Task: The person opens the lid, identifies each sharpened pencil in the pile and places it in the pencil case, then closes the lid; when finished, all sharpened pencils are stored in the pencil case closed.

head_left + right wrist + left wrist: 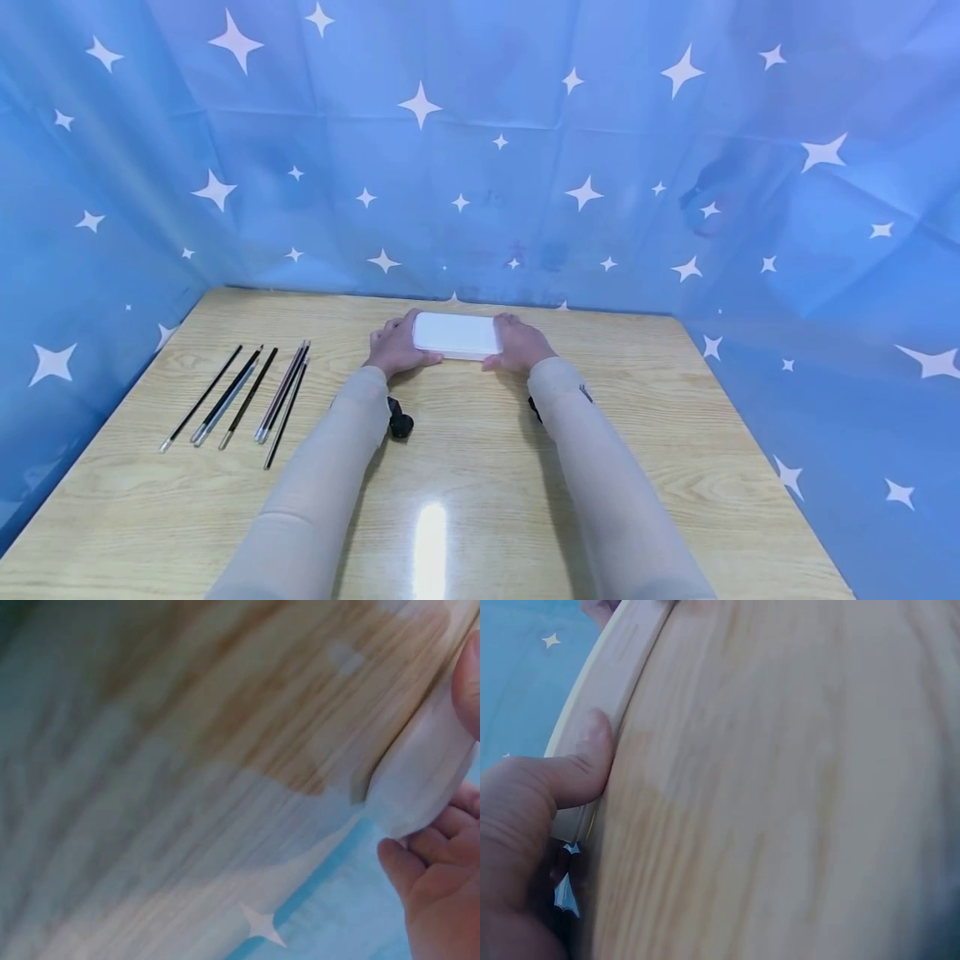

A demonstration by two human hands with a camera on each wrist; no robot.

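Hands point(396, 344) point(521, 343) around white box point(456, 333), either end

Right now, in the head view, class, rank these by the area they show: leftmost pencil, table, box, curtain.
Largest to smallest:
1. Curtain
2. Table
3. Box
4. Leftmost pencil, longer than the box but much thinner

To my left, dark pencils point(250, 398) lie on the wooden table point(645, 417), a starry blue curtain point(495, 179) behind it.

White glare streaks the wood-grain tabletop point(630, 417); soft shadows flank the sleeves point(318, 500); wrist views look dimmer, blurred.
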